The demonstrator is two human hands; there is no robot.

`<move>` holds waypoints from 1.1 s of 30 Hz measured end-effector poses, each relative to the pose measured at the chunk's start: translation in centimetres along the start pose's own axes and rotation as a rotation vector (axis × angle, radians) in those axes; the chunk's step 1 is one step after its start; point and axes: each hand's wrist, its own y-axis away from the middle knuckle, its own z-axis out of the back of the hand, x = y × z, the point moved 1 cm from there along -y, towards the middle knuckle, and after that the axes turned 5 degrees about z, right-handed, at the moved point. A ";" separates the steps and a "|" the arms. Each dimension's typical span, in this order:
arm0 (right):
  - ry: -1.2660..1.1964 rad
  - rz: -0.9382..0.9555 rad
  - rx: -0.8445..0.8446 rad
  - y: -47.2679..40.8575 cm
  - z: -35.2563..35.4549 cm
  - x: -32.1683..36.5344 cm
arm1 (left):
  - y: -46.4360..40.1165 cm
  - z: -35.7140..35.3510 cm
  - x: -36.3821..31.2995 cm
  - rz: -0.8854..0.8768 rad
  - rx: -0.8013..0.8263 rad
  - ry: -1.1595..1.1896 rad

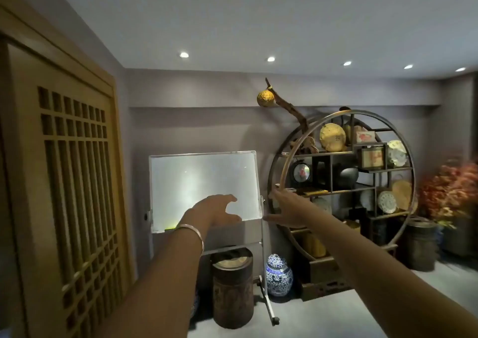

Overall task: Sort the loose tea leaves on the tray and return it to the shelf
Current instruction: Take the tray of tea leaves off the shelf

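Lattice door (75, 182) matt wood; whiteboard (204, 190) glossy; jar (279, 275) glazed porcelain

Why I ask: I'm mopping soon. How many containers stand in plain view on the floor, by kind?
Dark wooden barrels: 2
Blue-and-white porcelain jars: 1
Total: 3

You're in a tea-shop style showroom: round display shelf (344, 180) with wrapped tea cakes (333, 137) and plates, blue-and-white porcelain jar (278, 275), wooden lattice door (64, 195), whiteboard (204, 190) on a stand, recessed ceiling spots.
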 end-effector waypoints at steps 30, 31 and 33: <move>0.160 -0.304 0.033 -19.1 -5.8 -39.6 | -48.6 -15.9 -14.1 -0.267 0.140 0.095; 0.163 -0.307 0.031 -19.7 -6.1 -40.7 | -50.0 -16.3 -14.5 -0.280 0.139 0.093; 0.166 -0.314 0.026 -21.2 -6.8 -43.1 | -53.0 -17.3 -15.4 -0.302 0.159 0.105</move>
